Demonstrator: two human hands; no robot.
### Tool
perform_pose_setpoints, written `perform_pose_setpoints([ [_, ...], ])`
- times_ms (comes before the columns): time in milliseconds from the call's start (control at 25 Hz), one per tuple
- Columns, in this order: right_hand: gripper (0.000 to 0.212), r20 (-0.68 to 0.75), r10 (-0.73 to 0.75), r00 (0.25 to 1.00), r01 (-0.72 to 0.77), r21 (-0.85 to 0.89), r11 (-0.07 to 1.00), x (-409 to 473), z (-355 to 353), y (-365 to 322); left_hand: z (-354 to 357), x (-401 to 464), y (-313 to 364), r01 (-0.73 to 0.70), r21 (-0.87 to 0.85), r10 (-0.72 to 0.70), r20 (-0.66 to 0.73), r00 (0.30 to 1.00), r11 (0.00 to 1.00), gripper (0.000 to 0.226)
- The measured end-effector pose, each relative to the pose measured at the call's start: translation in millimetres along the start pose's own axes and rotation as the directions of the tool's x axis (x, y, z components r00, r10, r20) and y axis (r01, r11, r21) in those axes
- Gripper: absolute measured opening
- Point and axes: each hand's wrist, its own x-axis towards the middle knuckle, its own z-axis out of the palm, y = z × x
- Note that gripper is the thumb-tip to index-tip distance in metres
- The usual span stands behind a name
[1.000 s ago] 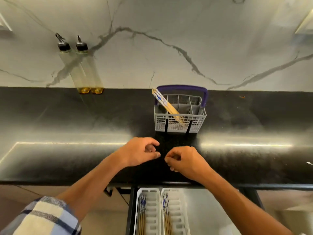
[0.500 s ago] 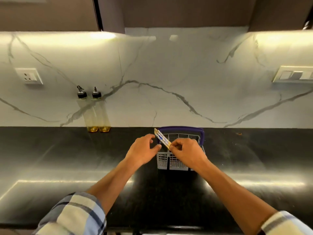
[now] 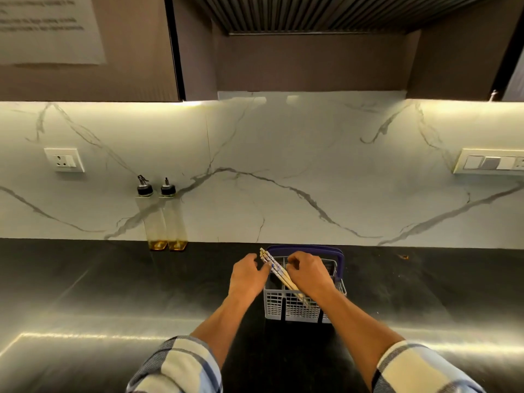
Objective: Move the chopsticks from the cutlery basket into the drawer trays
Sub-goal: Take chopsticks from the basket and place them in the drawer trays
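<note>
Chopsticks [image 3: 276, 269] (leaning in the cutlery basket [image 3: 286, 306]) between left hand [image 3: 247, 276] and right hand [image 3: 307, 275] pinching fingers.

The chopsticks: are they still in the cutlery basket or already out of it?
Still in. The chopsticks lean left with their lower ends inside the cutlery basket, both hands beside their tops.

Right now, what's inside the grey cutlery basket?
A bundle of wooden chopsticks leans left in the grey plastic cutlery basket. The right hand covers the compartments behind.
</note>
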Motion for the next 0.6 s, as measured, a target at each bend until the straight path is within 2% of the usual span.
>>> perform_pose_setpoints([
  [120,0.024,0.028,0.001,1.0,0.0,-0.026,1.0,7.5,10.6,-1.5,11.6,3.0,-1.1,0.052,-0.099,-0.051,0.018,0.999,0.994,0.028],
  [280,0.019,0.09,0.043,0.995,-0.037,-0.066,0.997,19.0,24.7,2.2,25.7,7.0,-2.4,0.142,-0.216,-0.139,0.026,0.99,0.966,0.02],
  [480,0.019,0.161,0.034,0.986,-0.013,-0.127,0.992,32.5,38.9,14.1,45.8,15.3,-5.3,0.27,-0.426,-0.268,0.067,0.961,0.864,0.019],
  [600,0.018,0.134,0.005,0.991,0.006,-0.084,0.996,33.8,38.0,19.6,54.2,16.3,-6.2,0.304,-0.503,-0.32,0.057,0.946,0.809,0.022],
])
